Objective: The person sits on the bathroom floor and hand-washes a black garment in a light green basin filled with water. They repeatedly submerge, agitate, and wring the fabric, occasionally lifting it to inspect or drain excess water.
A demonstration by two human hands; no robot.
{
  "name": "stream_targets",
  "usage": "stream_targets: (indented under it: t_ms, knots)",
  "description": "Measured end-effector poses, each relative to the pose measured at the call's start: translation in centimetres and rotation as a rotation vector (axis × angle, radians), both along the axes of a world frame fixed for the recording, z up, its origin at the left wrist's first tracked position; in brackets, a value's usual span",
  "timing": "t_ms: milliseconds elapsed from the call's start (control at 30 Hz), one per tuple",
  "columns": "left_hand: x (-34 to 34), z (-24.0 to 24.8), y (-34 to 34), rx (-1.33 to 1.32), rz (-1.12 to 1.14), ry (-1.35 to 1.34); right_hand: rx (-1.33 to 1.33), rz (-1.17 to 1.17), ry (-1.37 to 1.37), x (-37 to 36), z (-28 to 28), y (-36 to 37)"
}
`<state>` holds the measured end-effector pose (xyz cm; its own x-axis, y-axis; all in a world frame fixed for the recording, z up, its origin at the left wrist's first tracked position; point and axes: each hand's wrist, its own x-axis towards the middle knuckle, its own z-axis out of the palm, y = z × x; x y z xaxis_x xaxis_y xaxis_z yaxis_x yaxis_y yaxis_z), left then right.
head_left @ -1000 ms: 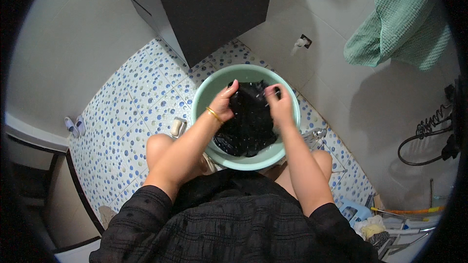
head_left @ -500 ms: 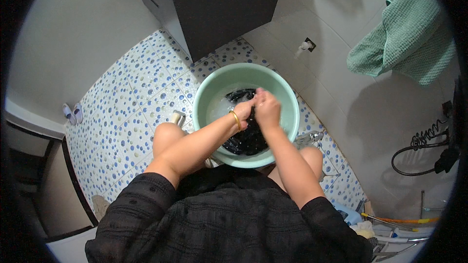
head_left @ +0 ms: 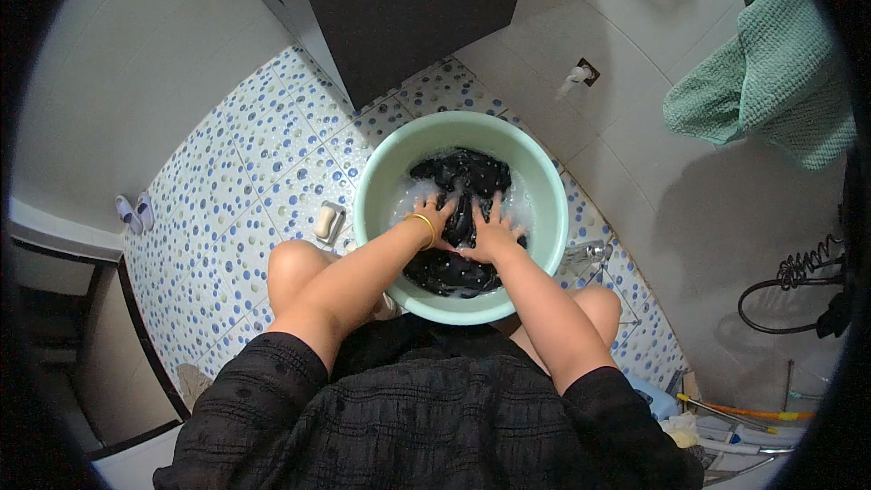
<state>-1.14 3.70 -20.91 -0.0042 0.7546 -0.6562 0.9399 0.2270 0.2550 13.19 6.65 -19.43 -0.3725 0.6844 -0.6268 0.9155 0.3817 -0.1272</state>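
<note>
A black garment with small pale dots [head_left: 454,274] lies wet in soapy water inside a pale green basin [head_left: 542,141]. My left hand [head_left: 437,218], with a gold bangle at its wrist, rests on the cloth with its fingers spread. Beside it my right hand [head_left: 491,234] also presses on the fabric, fingers apart. The thumbs come close together near the middle of the basin. Which item of clothing it is cannot be made out. White suds float around the cloth and along the basin's wall.
A bar of soap in a dish [head_left: 326,222] sits on the dotted tile floor [head_left: 263,181] left of the basin. Beyond stands a dark cabinet [head_left: 408,27]. A green towel [head_left: 762,73] hangs at right, above a coiled black cord [head_left: 807,272]. My knees flank the basin.
My hands were clasped together over the cloth; now they have come apart, lowered and spread on it. The garment is laid out wider in the water.
</note>
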Motion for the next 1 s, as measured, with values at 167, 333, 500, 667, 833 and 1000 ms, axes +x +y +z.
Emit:
stream_targets:
  t_ms: [167, 333, 500, 667, 833, 1000]
  knots:
    - [-1.2, -3.1, 2.0, 0.186, -0.163, 0.064, 0.205, 0.013, 0.178, 0.0, -0.3, 0.1]
    - [-4.9, -1.5, 1.2, 0.324, -0.211, -0.075, 0.088, -0.034, 0.243, 2.9, 2.3, 2.0]
    - [-6.8, 6.0, -0.6, 0.345, 0.038, -0.398, 0.294, -0.119, 0.96, 7.4, 4.5, 2.8]
    - [-4.2, 7.3, 0.1, 0.193, 0.877, -1.612, -0.217, -0.795, 1.68, 5.5, 0.0, 4.4]
    - [0.6, 3.0, 1.6, 0.164, 1.182, -1.872, 0.259, -0.402, 1.467, -1.0, 4.4, 0.0]
    - [4.0, 1.1, 2.2, 0.245, 1.079, -1.642, 0.811, -0.17, 0.931, -2.2, 5.1, -1.5]
